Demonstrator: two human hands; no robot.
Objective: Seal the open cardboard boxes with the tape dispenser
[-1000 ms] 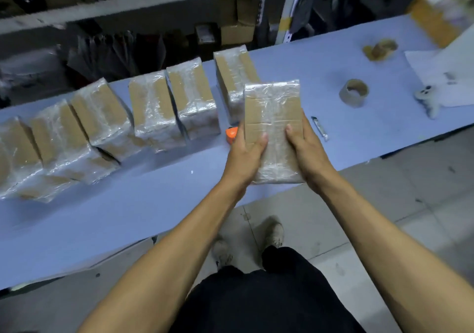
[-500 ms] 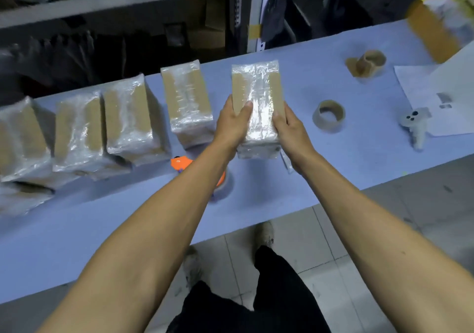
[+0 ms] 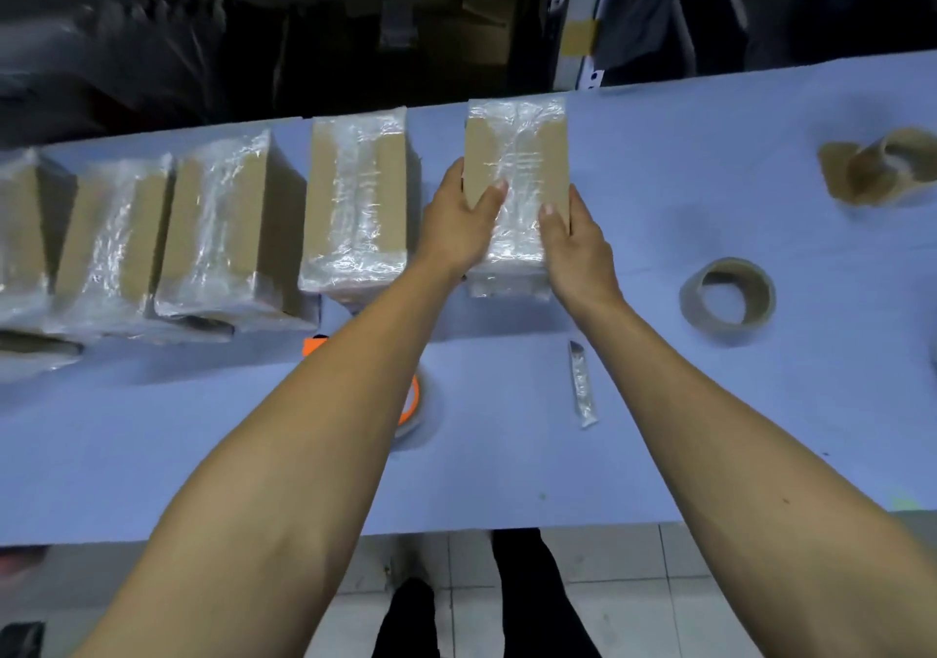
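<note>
Box under hand: brown cardboard box wrapped in clear tape (image 3: 517, 170), at the right end of the row on the pale blue table (image 3: 710, 454), a gap apart from the neighbouring taped brown box (image 3: 357, 201). Left hand (image 3: 459, 224) and right hand (image 3: 570, 244) grip its two sides, thumbs on top.

Risks, as judged:
- The glossy film could slip in the grip.
- A skewed set-down would break the row.
- The orange tape dispenser (image 3: 411, 404) lies under the left forearm and could be knocked on withdrawal.
</note>
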